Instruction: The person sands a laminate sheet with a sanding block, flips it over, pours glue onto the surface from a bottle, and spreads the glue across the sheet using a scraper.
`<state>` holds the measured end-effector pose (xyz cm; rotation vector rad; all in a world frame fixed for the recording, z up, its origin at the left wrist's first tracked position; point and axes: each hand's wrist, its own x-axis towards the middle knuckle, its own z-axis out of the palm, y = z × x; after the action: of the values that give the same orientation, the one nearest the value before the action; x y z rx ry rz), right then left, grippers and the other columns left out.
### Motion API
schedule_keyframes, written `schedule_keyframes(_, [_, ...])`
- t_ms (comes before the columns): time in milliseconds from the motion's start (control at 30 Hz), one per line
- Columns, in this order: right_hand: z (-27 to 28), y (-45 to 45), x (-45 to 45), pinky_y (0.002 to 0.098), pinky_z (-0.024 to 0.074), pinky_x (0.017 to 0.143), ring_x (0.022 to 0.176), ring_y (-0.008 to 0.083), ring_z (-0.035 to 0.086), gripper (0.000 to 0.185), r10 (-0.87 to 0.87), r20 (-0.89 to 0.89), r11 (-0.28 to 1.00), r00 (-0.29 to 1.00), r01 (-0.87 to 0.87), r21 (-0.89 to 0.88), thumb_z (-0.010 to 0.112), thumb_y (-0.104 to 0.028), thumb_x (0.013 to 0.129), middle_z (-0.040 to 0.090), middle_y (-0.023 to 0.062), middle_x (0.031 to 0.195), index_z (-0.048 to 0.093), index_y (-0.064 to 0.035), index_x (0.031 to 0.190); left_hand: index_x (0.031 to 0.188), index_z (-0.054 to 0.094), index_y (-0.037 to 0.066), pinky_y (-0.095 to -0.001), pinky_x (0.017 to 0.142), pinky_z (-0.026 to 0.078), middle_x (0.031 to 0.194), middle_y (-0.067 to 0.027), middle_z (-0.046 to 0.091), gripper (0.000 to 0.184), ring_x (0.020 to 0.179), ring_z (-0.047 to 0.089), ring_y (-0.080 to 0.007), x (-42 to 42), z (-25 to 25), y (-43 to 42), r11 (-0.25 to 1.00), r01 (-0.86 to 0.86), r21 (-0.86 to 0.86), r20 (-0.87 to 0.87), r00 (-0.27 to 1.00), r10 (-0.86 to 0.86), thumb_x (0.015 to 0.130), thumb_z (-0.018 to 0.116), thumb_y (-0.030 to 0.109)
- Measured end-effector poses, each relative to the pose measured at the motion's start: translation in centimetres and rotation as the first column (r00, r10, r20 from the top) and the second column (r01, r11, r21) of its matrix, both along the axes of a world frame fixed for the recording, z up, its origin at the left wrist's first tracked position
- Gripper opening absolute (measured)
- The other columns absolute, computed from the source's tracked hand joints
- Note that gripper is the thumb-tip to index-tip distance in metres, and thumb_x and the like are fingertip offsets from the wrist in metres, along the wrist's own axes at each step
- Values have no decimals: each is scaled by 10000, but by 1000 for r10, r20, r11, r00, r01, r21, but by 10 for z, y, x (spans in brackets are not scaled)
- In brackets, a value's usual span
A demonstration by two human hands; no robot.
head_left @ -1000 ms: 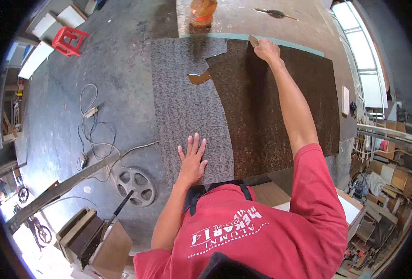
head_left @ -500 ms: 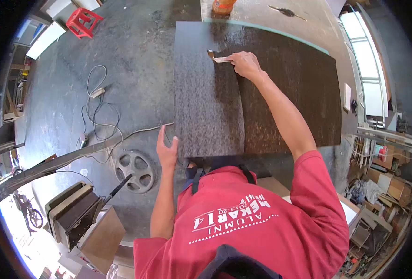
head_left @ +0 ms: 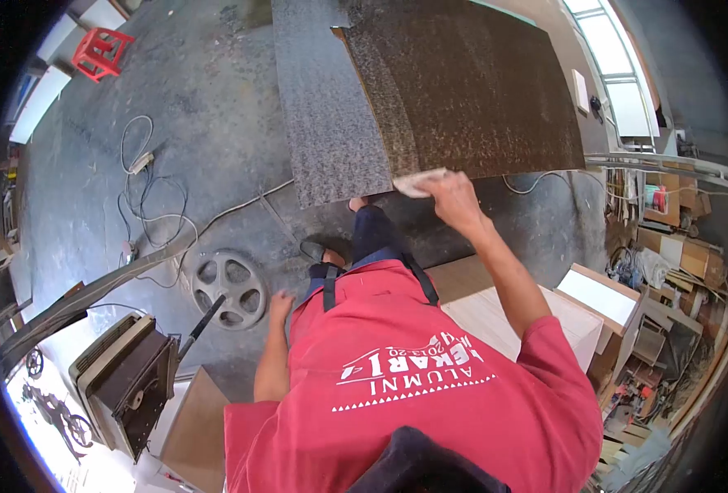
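At the far left a red stool [head_left: 101, 53] stood on the grey concrete floor [head_left: 216, 107]. Nearer the person, a machine [head_left: 122, 370] with a dark front stood tilted in view, and beyond it a white power strip [head_left: 140, 163] lay among loops of cable. Next came a grey spoked wheel [head_left: 231, 292], a black bar reaching up to it from the machine's side. Just right of the wheel, the left hand [head_left: 282, 304] hung low by the person's side, well apart from the sheet; it was too small and blurred to tell whether its fingers were open or curled

The large sheet [head_left: 331, 140] lay ahead of the person, grey and mottled on its left part, dark brown on its right. A thin golden-brown streak [head_left: 364, 90] ran down between the two tones to the near edge. At that edge, by the lower end of the streak, was a flat, pale tool [head_left: 417, 182], its handle end gripped in the closed fingers of the right hand [head_left: 456, 204]. Below and right of that hand stood a pale wooden box [head_left: 528, 324]. Beyond the sheet's right edge, a white block [head_left: 580, 90] lay on the beige table [head_left: 555, 45]
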<state>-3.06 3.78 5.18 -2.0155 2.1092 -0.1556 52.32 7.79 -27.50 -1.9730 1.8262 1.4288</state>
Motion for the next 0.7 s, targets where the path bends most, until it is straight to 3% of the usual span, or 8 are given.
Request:
schedule_keyframes(133, [18, 23, -11, 423, 551, 835, 965, 324, 732, 312, -243, 371, 968, 897, 198, 154, 624, -20, 845, 748, 201, 1013, 759, -71, 1122, 1255, 691, 34, -483, 886, 529, 1065, -293, 709, 550, 1056, 701, -382, 53, -51, 29, 896, -155, 416, -38, 981, 188, 764, 681, 280])
schedule_keyframes(200, [53, -7, -16, 350, 531, 890, 1038, 251, 734, 291, -424, 615, 899, 665, 388, 200, 631, -26, 924, 742, 228, 1099, 718, -17, 1201, 1255, 688, 18, -463, 913, 525, 1080, -291, 711, 553, 1084, 695, -371, 47, -30, 16, 917, -118, 381, 13, 992, 122, 764, 680, 272])
schedule_keyframes(267, [58, -47, -40, 370, 536, 900, 1050, 299, 730, 305, -399, 592, 894, 700, 441, 81, 609, -4, 939, 746, 187, 1137, 709, -28, 1227, 1255, 684, 3, -444, 939, 521, 1095, -289, 713, 556, 1112, 689, -361, 28, -14, -7, 938, -76, 338, 75, 996, 54, 764, 678, 264])
schedule_keyframes(300, [59, -72, -49, 370, 536, 900, 1050, 299, 730, 305, -386, 600, 897, 701, 438, 64, 609, -4, 939, 746, 187, 1137, 709, -28, 1227, 1270, 674, -5, -416, 772, 503, 995, -179, 711, 493, 896, 640, -282, 22, -13, -19, 949, -143, 280, 47, 990, 135, 837, 669, 231])
schedule_keyframes(333, [60, -101, -56, 386, 541, 899, 1052, 319, 719, 314, -310, 573, 906, 759, 418, -64, 599, -10, 951, 742, 166, 1156, 704, -45, 1245, 1285, 663, -12, -389, 606, 485, 895, -70, 709, 429, 680, 590, -204, 18, -13, -34, 952, -212, 220, 13, 977, 214, 911, 660, 199])
schedule_keyframes(400, [55, -162, -74, 403, 547, 897, 1054, 339, 708, 323, -220, 544, 899, 810, 385, -210, 588, -15, 963, 738, 145, 1175, 699, -61, 1263, 1380, 589, -31, -342, 800, 530, 1105, -125, 719, 529, 918, 661, -214, -9, -1, -71, 924, -344, 169, -148, 918, 369, 909, 690, 189])
schedule_keyframes(467, [37, -225, -97, 435, 545, 900, 1040, 332, 690, 338, -157, 175, 878, 972, 218, -427, 582, -32, 953, 730, 88, 1193, 707, -115, 1256, 1423, 553, -34, -319, 931, 520, 1244, -148, 695, 569, 1083, 664, -212, -72, 90, -128, 906, -397, 150, -251, 871, 423, 925, 698, 199])
schedule_keyframes(700, [-39, -395, -166, 426, 505, 963, 1108, 274, 647, 345, -79, -117, 794, 990, -8, -608, 586, -57, 891, 715, 26, 1193, 723, -162, 1190, 1449, 530, -30, -298, 1017, 499, 1273, -146, 682, 537, 1120, 652, -168, -218, 225, -243, 898, -412, 156, -571, 704, 422, 968, 696, 140])
